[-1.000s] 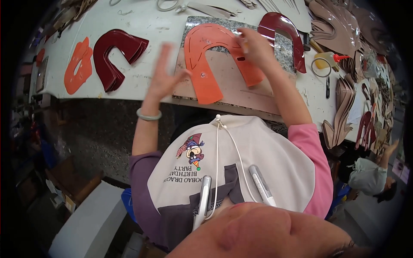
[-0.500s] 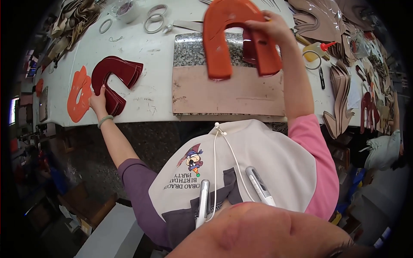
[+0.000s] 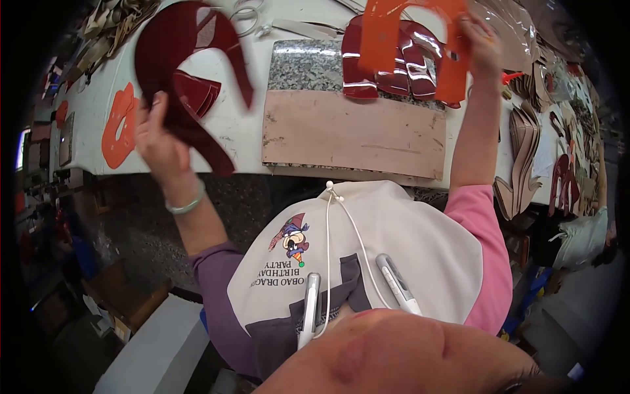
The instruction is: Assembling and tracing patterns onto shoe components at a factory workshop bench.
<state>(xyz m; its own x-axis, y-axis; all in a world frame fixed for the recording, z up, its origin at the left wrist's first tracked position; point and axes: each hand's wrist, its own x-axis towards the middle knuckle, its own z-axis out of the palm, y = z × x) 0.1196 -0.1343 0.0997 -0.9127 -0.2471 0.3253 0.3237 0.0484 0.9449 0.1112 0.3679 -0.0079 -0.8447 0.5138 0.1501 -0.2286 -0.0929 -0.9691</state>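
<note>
The left hand (image 3: 157, 138) is up over the near left edge of the white table (image 3: 243, 141). It pinches a big dark red curved piece (image 3: 190, 65), shaped a bit like a horseshoe. Thumb & fingers are closed on the lower arm of the piece. The rest sticks up and to the far side, above the table, a bit blurry. A pale green bracelet (image 3: 186, 205) sits on that wrist.

The right hand (image 3: 482, 46) is far out on the right, arm stretched. It holds an orange curved piece (image 3: 400, 36) by one leg, fingers closed round it. The piece is lifted, w/ its top cut off by the far edge of the view. Right under it lie shiny dark red pieces (image 3: 394, 65) on a grey speckled stone slab (image 3: 302, 62).

Near side of the slab there is a flat tan sheet (image 3: 351, 134), like a mat, lying across it. Far left on the table lies a flat orange cut-out (image 3: 120, 125), just beside the left hand. Scissors (image 3: 244, 16) w/ ring handles lie at the far edge, between the 2 hands. Stacks of tan and brown cut shapes (image 3: 525, 151) sit at the right end of the table.

Near the bottom: a cream apron w/ a cartoon print (image 3: 367, 243), a pink sleeve (image 3: 485, 243) on the right arm, a purple sleeve (image 3: 220, 289) on the left.
</note>
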